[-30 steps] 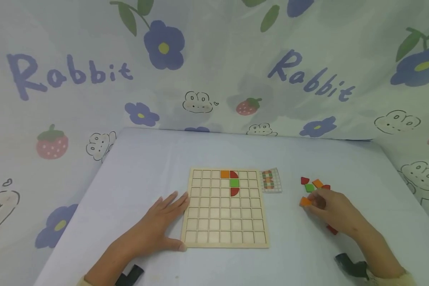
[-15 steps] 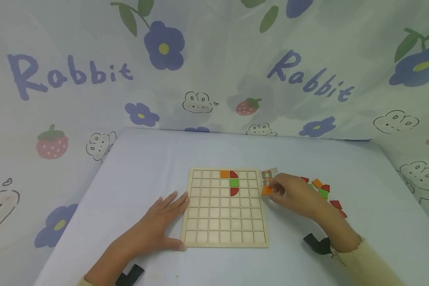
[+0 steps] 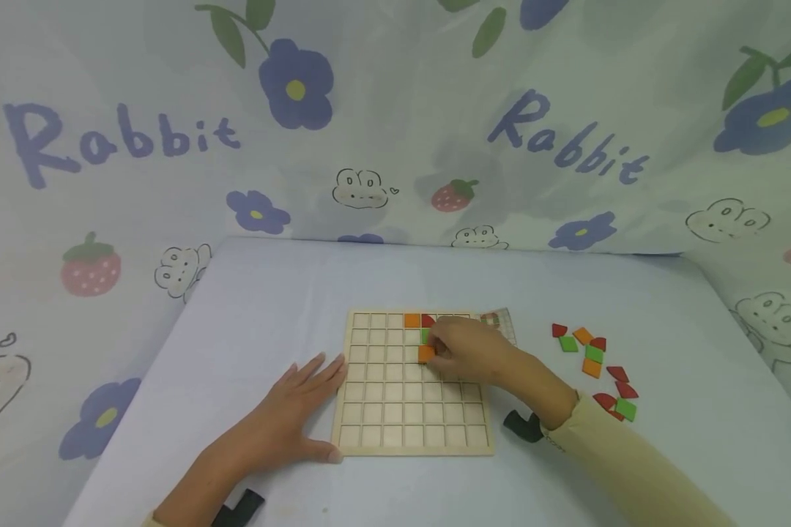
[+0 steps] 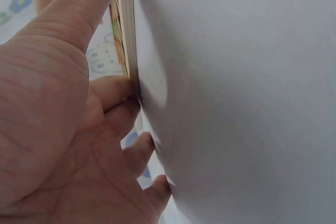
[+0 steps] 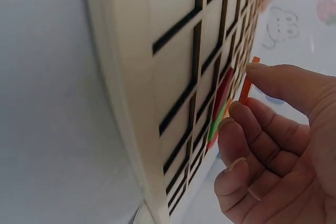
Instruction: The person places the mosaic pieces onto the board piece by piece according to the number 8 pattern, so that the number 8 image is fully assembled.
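Note:
A wooden grid board [image 3: 382,413] lies on the white table, with an orange square tile [image 3: 411,320], a red quarter-round tile [image 3: 428,320] and a green square tile [image 3: 425,337] in its upper cells. My right hand [image 3: 471,350] pinches another orange square tile [image 5: 247,84] between thumb and fingers, over the board's upper middle. In the right wrist view a second red quarter-round tile [image 5: 223,93] shows in a cell below the held tile. My left hand [image 3: 288,417] rests beside the board, its spread fingers and thumb touching the left edge.
A small pattern card [image 3: 506,322] lies at the board's upper right, partly hidden by the right hand. Several loose red, green and orange tiles [image 3: 592,367] are scattered on the table to the right. A printed cloth wall [image 3: 395,132] stands behind the table.
My right hand has carried the orange tile from the loose tiles leftward, past the card, to over the board. The left hand stays at the board's left edge.

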A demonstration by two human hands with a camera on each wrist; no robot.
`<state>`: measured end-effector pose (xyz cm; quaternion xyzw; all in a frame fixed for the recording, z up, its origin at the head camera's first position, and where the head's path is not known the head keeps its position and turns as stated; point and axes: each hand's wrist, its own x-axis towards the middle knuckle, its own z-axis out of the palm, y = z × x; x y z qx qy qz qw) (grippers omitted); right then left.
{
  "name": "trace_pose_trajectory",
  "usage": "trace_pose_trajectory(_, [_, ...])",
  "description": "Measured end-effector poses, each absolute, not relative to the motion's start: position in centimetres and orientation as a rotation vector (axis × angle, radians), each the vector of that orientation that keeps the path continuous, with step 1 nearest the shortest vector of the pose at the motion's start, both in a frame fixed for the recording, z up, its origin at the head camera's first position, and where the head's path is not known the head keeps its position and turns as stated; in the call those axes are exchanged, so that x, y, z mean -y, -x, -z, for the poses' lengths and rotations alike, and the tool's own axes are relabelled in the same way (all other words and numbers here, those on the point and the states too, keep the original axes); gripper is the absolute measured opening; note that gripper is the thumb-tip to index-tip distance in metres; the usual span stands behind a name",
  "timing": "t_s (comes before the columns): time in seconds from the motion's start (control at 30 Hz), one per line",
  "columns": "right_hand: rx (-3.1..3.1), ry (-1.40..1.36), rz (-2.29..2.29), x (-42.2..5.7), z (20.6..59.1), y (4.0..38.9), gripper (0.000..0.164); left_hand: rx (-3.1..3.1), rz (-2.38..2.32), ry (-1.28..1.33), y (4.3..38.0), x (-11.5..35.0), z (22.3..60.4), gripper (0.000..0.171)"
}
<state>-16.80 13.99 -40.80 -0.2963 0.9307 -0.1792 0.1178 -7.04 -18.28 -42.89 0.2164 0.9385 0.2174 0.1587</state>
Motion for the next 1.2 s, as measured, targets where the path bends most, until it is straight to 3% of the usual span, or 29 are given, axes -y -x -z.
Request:
trace_pose_trajectory(0.33, [-2.705,0.957,0.510,-12.3,41.5,17.4,0.015,-2.696,-0.620,-0.639,7.1,18.2,43.0,0.121])
trace_pose_trajectory(1.2, [-2.705,0.853,0.612,-12.2,42.4,17.5,0.018,-2.704,-0.639,-0.647,6.9,18.4,43.2,0.121])
